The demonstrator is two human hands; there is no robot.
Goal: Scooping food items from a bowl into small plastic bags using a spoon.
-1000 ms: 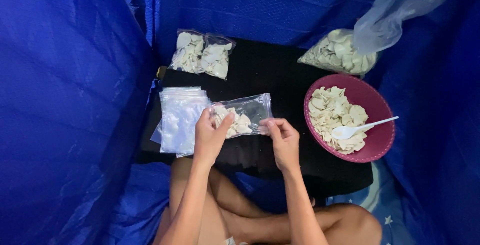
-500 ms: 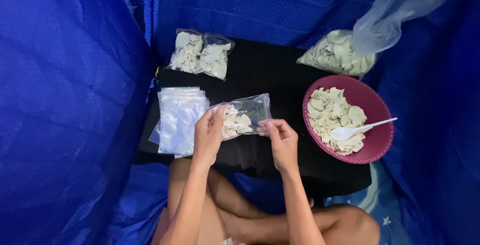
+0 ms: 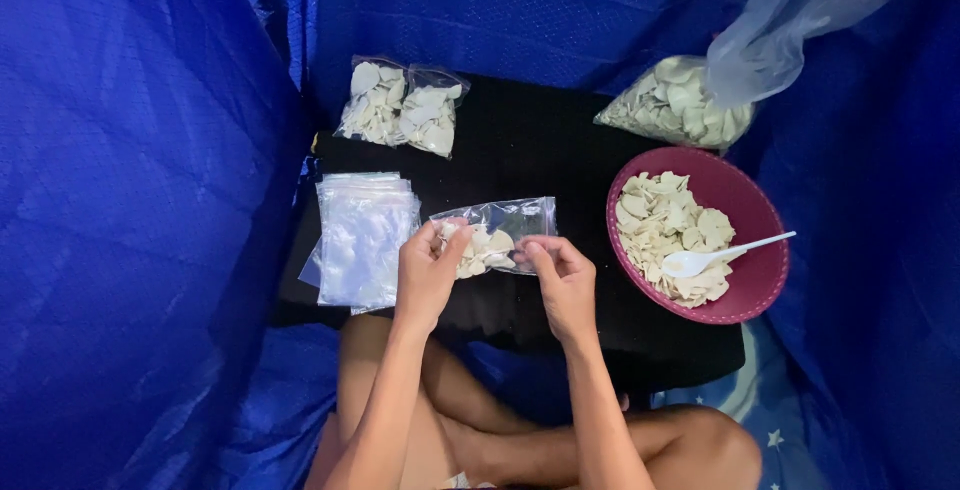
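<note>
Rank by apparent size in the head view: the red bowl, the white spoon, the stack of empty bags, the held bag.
1. red bowl
2. stack of empty bags
3. held bag
4. white spoon

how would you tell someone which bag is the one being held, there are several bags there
Start at the black table ringed by blue tarp. At its near edge, between the stack of empty clear bags and the pink bowl, the left hand and right hand pinch a small clear bag. Unlike the two filled packets at the far edge, it is only part filled with pale chips and is the only one held.
</note>
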